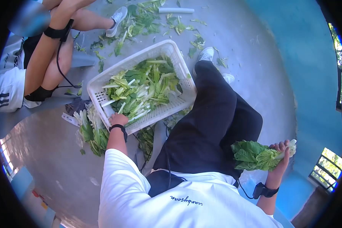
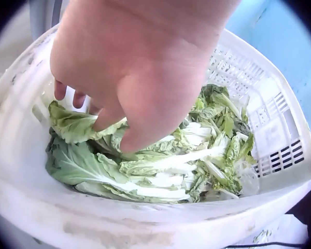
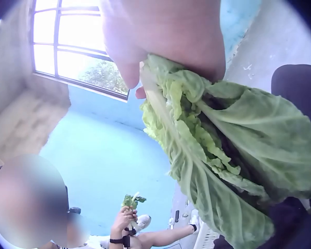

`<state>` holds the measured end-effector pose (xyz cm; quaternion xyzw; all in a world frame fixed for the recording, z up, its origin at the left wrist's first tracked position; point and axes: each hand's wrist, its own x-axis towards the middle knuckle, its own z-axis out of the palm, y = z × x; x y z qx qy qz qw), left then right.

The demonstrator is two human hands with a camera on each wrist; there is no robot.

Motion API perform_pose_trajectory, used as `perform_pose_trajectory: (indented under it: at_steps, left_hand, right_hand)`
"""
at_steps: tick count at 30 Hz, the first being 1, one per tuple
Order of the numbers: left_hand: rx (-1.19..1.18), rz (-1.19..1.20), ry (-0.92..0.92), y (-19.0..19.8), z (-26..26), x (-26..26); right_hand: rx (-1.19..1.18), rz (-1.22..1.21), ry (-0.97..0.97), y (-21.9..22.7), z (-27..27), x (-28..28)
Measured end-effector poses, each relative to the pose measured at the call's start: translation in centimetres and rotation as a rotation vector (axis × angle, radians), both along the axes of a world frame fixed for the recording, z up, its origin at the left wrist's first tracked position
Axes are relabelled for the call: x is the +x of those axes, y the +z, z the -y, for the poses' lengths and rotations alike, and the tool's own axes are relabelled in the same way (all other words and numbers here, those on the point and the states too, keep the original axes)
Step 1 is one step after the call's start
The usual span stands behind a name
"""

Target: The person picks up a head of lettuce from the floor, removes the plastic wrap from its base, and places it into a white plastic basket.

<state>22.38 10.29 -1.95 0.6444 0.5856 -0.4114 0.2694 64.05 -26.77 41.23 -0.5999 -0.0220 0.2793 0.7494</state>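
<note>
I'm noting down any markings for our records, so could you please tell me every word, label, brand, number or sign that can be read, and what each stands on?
"seanbysean", upside down in the head view: front of the wearer's white T-shirt.
Too small to read: dark print on the white strip beside the crate.
Too blurred to read: dark lettering on the other person's shirt.

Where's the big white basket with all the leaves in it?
In the head view, the white plastic crate is left of centre, beside the black-trousered legs, with the left hand at its near edge.
</note>
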Motion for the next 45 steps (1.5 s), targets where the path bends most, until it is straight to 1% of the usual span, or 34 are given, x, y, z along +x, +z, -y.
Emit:
perform_pose_trajectory:
  at_steps: [2, 5, 8, 9, 10, 12, 13, 14, 16, 17, 18, 20, 21, 22, 24, 26, 27, 30, 32, 33, 36, 37, 38, 40, 41, 42, 43, 44, 45]
  left_hand:
    - [-0.023, -0.022, -0.040, 1.3, 0.7, 0.1]
    - [0.157, 0.123, -0.066, 0.1, -0.1, 0.4]
    - [0.311, 0.436, 0.144, 1.9, 1.0, 0.3]
    - [0.445, 0.621, 0.162, 2.8, 1.8, 0.4]
    - [0.427, 0.621, 0.196, 4.5, 2.3, 0.9]
    - [0.418, 0.856, 0.253, 6.6, 3.4, 1.0]
    - [0.328, 0.947, 0.280, 7.5, 3.6, 1.2]
    - [0.300, 1.012, 0.329, 8.2, 3.6, 1.9]
    - [0.225, 1.135, 0.420, 11.0, 4.7, 3.5]
    - [0.125, 1.209, 0.440, 12.0, 5.0, 4.3]
    - [0.080, 1.290, 0.468, 13.3, 5.5, 5.4]
    - [-0.018, 1.448, 0.521, 16.7, 7.1, 7.9]
    - [-0.124, 1.419, 0.569, 20.2, 8.2, 9.2]
    - [-0.167, 1.495, 0.521, 22.7, 9.5, 10.4]
    - [-0.259, 1.643, 0.422, 27.2, 12.4, 12.6]
    - [-0.426, 1.763, 0.291, 30.8, 15.4, 14.5]
    - [-0.514, 1.737, 0.248, 33.3, 17.0, 15.0]
    - [-0.551, 1.759, 0.208, 34.8, 20.2, 16.6]
    - [-0.203, 1.667, -0.487, 41.4, 21.9, 16.0]
    - [-0.156, 1.717, -0.516, 41.7, 22.8, 16.1]
    - [-0.211, 1.788, -0.516, 42.8, 23.4, 16.2]
    - [-0.230, 1.822, -0.574, 43.3, 23.1, 16.5]
    - [-0.297, 1.785, -0.524, 43.1, 22.2, 16.8]
    - [-0.375, 1.669, -0.355, 42.3, 20.9, 15.5]
    - [-0.409, 1.695, -0.215, 40.8, 20.2, 15.3]
    - [-0.393, 1.654, -0.144, 39.4, 19.1, 14.9]
    - [-0.329, 1.595, -0.078, 37.5, 17.7, 14.5]
    - [-0.266, 1.534, -0.014, 35.0, 16.2, 14.0]
    - [-0.246, 1.493, 0.105, 31.3, 14.7, 13.4]
  right_hand:
    - [-0.004, -0.012, 0.007, 0.1, 0.8, -0.4]
    - [0.014, -0.005, -0.003, -0.4, 0.0, -1.0]
    - [0.031, -0.018, 0.070, 0.0, -0.2, -1.7]
    - [0.018, -0.033, 0.072, 0.2, -0.2, -1.9]
    - [0.006, -0.049, 0.075, 0.5, -0.2, -2.2]
    - [0.008, -0.082, 0.109, 0.8, 0.0, -2.6]
    - [0.024, -0.098, 0.142, 0.8, 0.2, -2.8]
    - [0.039, -0.115, 0.175, 0.7, 0.5, -2.9]
    - [0.050, -0.154, 0.212, 0.7, 1.1, -3.6]
    - [0.044, -0.163, 0.233, 0.8, 1.3, -4.2]
    - [0.038, -0.170, 0.255, 0.9, 1.7, -4.7]
    - [0.103, -0.208, 0.334, 0.5, 3.0, -5.2]
    - [0.157, -0.219, 0.385, 0.2, 3.2, -5.6]
    - [0.214, -0.226, 0.418, 0.2, 3.6, -6.5]
    - [0.089, -0.210, 0.481, 0.8, 3.6, -7.7]
    - [0.068, -0.192, 0.587, 0.5, 3.2, -8.2]
    - [0.088, -0.185, 0.590, 1.3, 2.8, -8.9]
    - [0.110, -0.199, 0.510, 1.4, 7.0, -9.2]
    - [0.194, -0.164, 0.580, 1.0, 3.3, -10.2]
    - [0.162, -0.215, 0.583, 0.9, 4.2, -10.0]
    - [0.286, -0.266, 0.528, -0.3, 5.5, -9.8]
    - [0.289, -0.272, 0.464, -0.5, 5.6, -9.7]
    - [0.296, -0.248, 0.413, -0.7, 5.8, -9.3]
    - [0.306, -0.262, 0.370, -1.2, 6.1, -8.7]
    - [0.290, -0.221, 0.347, -1.2, 6.6, -8.1]
    - [0.275, -0.180, 0.324, -1.1, 7.0, -7.5]
    - [0.274, -0.151, 0.305, -0.8, 7.2, -7.0]
    - [0.274, -0.122, 0.286, -0.4, 7.2, -6.6]
    - [0.263, -0.087, 0.259, 0.0, 7.4, -6.1]
